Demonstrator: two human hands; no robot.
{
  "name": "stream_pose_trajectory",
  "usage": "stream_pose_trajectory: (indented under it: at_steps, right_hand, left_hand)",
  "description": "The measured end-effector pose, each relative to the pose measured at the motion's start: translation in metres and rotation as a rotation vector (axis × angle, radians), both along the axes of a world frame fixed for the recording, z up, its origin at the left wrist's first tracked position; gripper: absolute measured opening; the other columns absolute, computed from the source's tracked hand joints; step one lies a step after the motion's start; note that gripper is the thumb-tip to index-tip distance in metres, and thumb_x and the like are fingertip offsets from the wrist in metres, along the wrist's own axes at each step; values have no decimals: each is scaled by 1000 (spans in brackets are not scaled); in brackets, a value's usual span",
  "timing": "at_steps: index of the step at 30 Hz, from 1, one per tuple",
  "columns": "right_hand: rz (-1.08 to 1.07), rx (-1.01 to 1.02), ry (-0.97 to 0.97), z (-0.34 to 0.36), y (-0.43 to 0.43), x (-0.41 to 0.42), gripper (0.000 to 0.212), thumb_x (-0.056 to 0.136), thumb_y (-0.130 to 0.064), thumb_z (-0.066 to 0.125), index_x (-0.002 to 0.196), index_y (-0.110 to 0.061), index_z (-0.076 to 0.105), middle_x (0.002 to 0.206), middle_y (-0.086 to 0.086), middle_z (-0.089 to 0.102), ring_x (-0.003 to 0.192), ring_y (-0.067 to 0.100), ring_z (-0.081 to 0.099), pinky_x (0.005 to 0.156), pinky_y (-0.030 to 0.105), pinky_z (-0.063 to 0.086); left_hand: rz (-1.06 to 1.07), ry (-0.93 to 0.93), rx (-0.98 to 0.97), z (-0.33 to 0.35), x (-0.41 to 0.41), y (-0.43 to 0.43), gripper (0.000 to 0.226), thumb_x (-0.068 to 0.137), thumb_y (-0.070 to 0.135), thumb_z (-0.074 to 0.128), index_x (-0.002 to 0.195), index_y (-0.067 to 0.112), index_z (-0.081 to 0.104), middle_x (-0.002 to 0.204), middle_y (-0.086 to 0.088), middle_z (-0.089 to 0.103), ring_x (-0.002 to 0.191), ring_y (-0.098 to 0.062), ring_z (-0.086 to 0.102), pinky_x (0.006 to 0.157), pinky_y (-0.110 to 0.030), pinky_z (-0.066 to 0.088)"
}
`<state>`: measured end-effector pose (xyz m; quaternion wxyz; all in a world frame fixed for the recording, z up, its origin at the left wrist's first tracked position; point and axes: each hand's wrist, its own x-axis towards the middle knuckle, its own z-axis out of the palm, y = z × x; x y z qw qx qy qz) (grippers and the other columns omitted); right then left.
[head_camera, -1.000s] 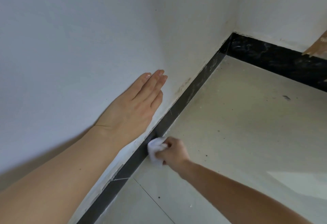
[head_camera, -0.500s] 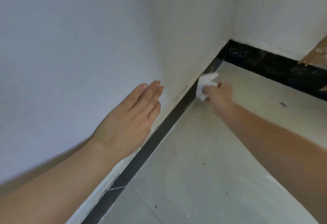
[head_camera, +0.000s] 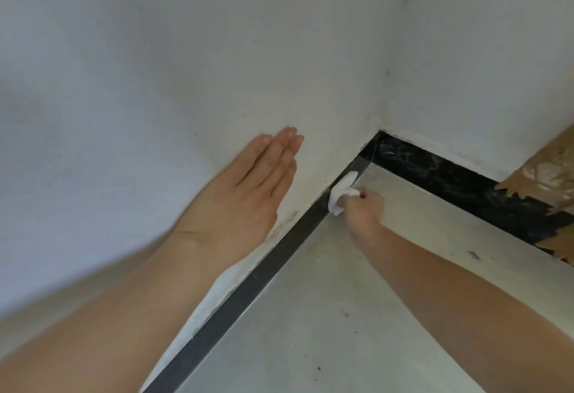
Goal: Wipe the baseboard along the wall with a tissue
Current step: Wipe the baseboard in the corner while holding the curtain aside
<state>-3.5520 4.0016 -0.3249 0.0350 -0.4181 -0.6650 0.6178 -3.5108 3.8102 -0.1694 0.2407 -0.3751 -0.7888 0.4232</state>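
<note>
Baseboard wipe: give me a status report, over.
Left hand flat on the wall, open. Right hand grips the tissue, pressed on the baseboard near the corner. Nothing blocking this run; torn brown paper sits past the corner.

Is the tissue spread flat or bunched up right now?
Bunched up. The tissue is a crumpled white wad gripped in the right hand, held against the black baseboard near the corner.

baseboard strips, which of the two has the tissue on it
The grey strip under the left wall, running up to the corner: the right hand holds the tissue against it. The black strip under the far wall has no tissue on it.
</note>
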Motion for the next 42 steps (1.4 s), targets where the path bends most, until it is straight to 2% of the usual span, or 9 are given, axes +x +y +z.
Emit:
stream_pose_trajectory:
  at_steps: [4,8,12,17,22,27,33,38,42]
  right_hand:
    - [181,46,17,0,6,26,16,81,-8,60,72,-18,51,78,6,58,75,21,55,73,34,49]
    - [697,-95,15,3,-54,91,14,78,-6,64,83,-18,57,80,3,58,72,17,53,64,24,46]
    - [477,-218,5,20,-65,62,31,76,8,54,57,-15,43,59,-1,40,60,14,38,48,15,32]
    - [370,-135,53,27,-21,26,34,73,12,52,51,-12,41,52,1,40,47,11,37,35,12,28]
    - [152,-74,16,21,5,-11,27,76,5,49,57,-14,47,63,5,53,62,20,52,47,19,35]
    - [-91,-9,85,28,48,-40,15,81,-5,55,93,-7,63,81,3,57,74,17,57,52,19,38]
    - [-280,33,164,18,66,-42,13,81,-5,50,84,-16,56,76,-3,54,67,10,51,62,17,37]
    - [-76,65,154,7,50,-36,16,87,-2,47,88,-9,62,71,-2,57,62,8,54,50,5,38]
    - [224,54,111,-12,18,4,13,77,4,55,71,-6,58,66,3,55,62,17,55,50,17,43]
  left_hand:
    - [27,9,-30,-1,-1,-2,65,96,31,12,151,-4,9,156,-28,-5,145,-43,-2,115,-53,-15]
    - [38,15,-55,-5,0,-1,66,95,32,18,152,-2,12,157,-26,-3,145,-41,0,117,-51,-10]
    - [25,2,-57,-2,-1,3,64,94,31,26,151,1,22,158,-23,8,146,-37,10,118,-49,-5]
    - [-3,42,-51,-4,-4,1,62,95,27,27,151,0,23,158,-22,11,146,-37,13,119,-48,0]
    - [-3,32,-44,-3,-4,1,62,95,27,26,150,-1,23,158,-21,11,146,-37,12,120,-47,2]
    - [9,18,-55,-3,-4,1,64,94,28,26,151,-1,21,159,-21,9,147,-37,10,120,-47,0]
    - [18,-66,4,-1,-5,9,63,91,26,34,148,-2,30,158,-21,11,147,-33,10,121,-43,0]
    - [4,-77,-47,0,-15,13,64,94,28,34,149,-3,24,159,-22,6,147,-35,6,121,-44,-3]
    - [-3,-66,-45,-4,-15,13,64,93,29,28,149,-3,25,158,-22,9,147,-35,9,121,-45,-2]
